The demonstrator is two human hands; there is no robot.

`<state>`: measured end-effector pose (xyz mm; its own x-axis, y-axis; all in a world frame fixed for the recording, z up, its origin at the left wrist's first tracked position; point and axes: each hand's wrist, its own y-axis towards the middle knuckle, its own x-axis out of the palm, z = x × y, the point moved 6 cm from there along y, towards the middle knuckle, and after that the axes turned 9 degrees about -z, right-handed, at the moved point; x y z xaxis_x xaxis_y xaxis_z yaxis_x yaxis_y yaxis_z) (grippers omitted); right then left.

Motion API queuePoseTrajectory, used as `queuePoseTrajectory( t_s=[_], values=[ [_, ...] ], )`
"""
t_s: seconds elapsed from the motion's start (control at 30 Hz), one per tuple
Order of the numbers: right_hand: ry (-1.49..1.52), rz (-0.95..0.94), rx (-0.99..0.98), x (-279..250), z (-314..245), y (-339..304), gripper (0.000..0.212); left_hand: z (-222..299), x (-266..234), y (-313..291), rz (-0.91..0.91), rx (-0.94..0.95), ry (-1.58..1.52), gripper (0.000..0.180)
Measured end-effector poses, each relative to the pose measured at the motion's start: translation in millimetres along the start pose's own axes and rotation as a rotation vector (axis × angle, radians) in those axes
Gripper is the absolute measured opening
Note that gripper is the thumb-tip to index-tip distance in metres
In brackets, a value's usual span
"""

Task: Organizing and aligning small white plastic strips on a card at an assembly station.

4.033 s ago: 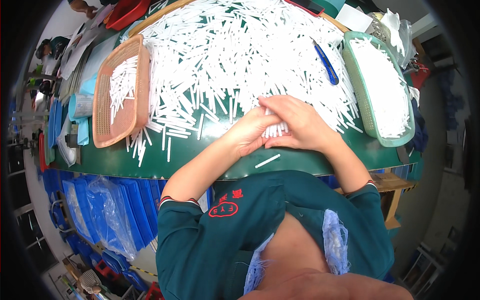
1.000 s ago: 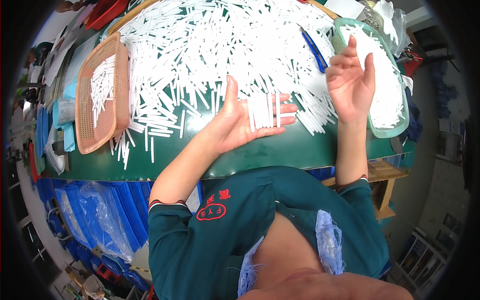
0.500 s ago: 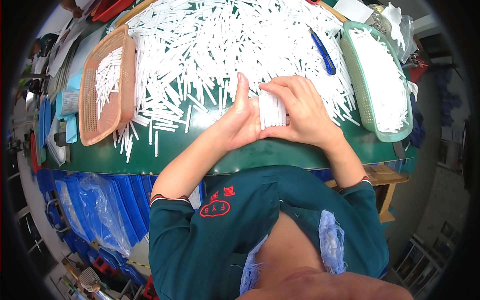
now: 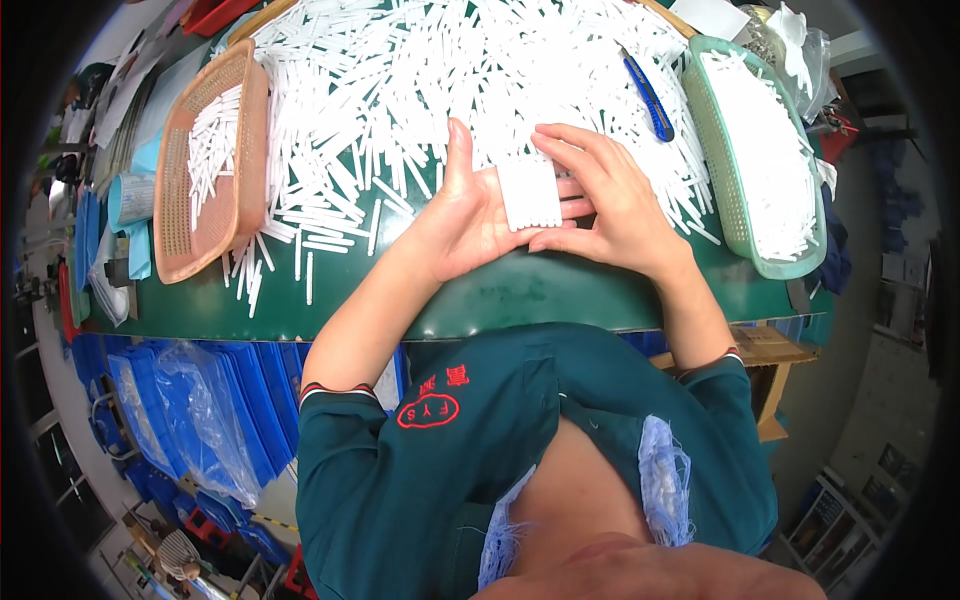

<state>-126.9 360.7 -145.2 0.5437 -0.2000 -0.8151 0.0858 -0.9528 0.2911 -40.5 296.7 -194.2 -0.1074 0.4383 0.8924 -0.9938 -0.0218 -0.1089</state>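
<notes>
We see the person's left hand (image 4: 465, 228) spread flat, palm up, with a tight row of white sticks (image 4: 530, 195) lying side by side across its fingers. The right hand (image 4: 632, 208) curves in at the row's 3 o'clock, thumb and fingers parted around bare space; we cannot tell whether it touches the sticks. The two hands are close, but neither clamps the row.

Taking the row as the clock's centre, we find a wide pile of loose sticks (image 4: 480, 60) from 10 through 1 o'clock on the green surface (image 4: 510, 295). An orange basket (image 4: 253, 150), partly filled with sticks, stands at 9, a well-filled green basket (image 4: 718, 165) at 3, and a blue cutter (image 4: 647, 95) lies at 2.

Our main worry is the unclamped row: a tilt of the left palm could let sticks roll off toward 6 o'clock or back among the pile. If the right hand pressed unevenly, we think the row could buckle or end sticks pop out. A swing toward 2 might brush the cutter; whether its blade is out, we cannot tell.
</notes>
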Motion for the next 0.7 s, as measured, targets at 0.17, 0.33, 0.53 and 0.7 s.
queuePoseTrajectory(
  t_s=[0.17,0.33,0.53,0.7],
  values=[
    [-0.02,-0.005,-0.009,1.1,0.8,-0.5,0.068,1.4,0.3,-1.3,0.021,0.011,-0.006,0.107],
    [0.013,-0.021,0.016,2.7,1.9,-1.4,0.066,-0.1,-1.0,-1.5,0.03,0.01,-0.008,0.107],
    [0.043,-0.028,0.014,1.9,2.4,-0.5,0.075,0.7,3.1,-3.1,0.005,0.013,0.006,0.106],
    [-0.05,-0.096,-0.097,0.6,-5.3,3.8,0.07,1.9,-3.6,-0.9,0.016,0.018,-0.047,0.101]
  ],
)
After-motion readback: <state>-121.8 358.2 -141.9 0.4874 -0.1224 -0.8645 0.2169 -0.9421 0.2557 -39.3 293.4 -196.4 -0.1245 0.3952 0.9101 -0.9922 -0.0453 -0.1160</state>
